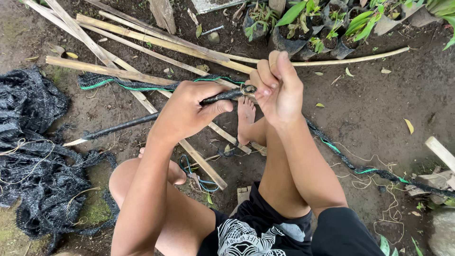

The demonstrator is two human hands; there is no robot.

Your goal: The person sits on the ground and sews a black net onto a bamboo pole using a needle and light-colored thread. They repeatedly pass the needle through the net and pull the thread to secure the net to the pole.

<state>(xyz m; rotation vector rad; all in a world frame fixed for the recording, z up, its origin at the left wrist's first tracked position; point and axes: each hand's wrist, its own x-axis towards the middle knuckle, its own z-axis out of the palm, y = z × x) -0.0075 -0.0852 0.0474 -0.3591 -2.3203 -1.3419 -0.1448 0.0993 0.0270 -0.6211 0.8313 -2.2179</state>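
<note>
My left hand (pixel 187 111) grips a bamboo stick wrapped in black netting (pixel 128 124), which points down-left to a bare sharpened tip. My right hand (pixel 277 87) pinches a small loop of cord or wire (pixel 248 88) at the stick's upper end. A twisted strip of black net with a green edge (pixel 350 163) trails from there to the right across the soil. I am squatting, with my bare foot (pixel 245 118) under the hands.
Several bare bamboo poles (pixel 156 40) lie crossed on the dirt ahead. A heap of black netting (pixel 33 161) covers the left side. Potted seedlings in black bags (pixel 303 28) stand at the top. Loose threads (pixel 374 182) lie right, a wooden piece (pixel 441 151) at the edge.
</note>
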